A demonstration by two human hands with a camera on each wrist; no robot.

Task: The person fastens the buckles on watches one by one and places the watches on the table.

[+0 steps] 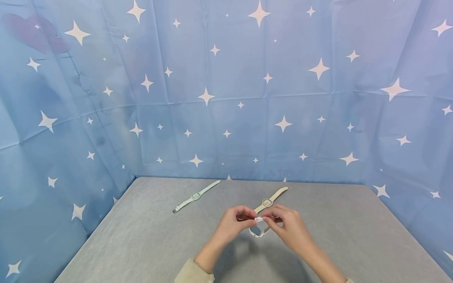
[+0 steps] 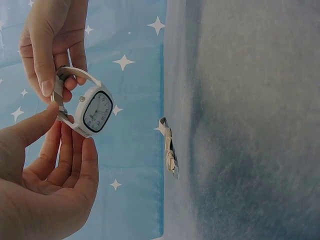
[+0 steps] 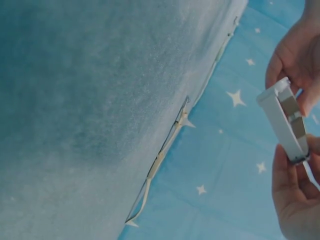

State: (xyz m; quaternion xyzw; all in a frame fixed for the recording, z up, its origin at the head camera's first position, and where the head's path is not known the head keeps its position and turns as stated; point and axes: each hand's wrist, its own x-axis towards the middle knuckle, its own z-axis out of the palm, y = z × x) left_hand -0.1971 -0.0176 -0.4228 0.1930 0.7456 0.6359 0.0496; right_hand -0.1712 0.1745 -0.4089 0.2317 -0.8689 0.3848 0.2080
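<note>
A white wristwatch (image 1: 260,232) with a squarish face hangs above the grey table, its strap bent into a loop. My left hand (image 1: 231,225) pinches the strap from the left, and my right hand (image 1: 286,226) pinches it close by from the right. In the left wrist view the dial of the white wristwatch (image 2: 100,112) is turned outward, with the buckle part of the strap between the fingertips of the left hand (image 2: 60,170) and right hand (image 2: 52,45). The right wrist view shows the watch (image 3: 282,117) edge-on.
On the grey table (image 1: 141,239) lie two more watches, laid out straight. The pale green watch (image 1: 196,195) is at the back left, and the cream-yellow watch (image 1: 267,202) lies just behind the hands. A blue curtain (image 1: 233,70) with white stars rises behind the table.
</note>
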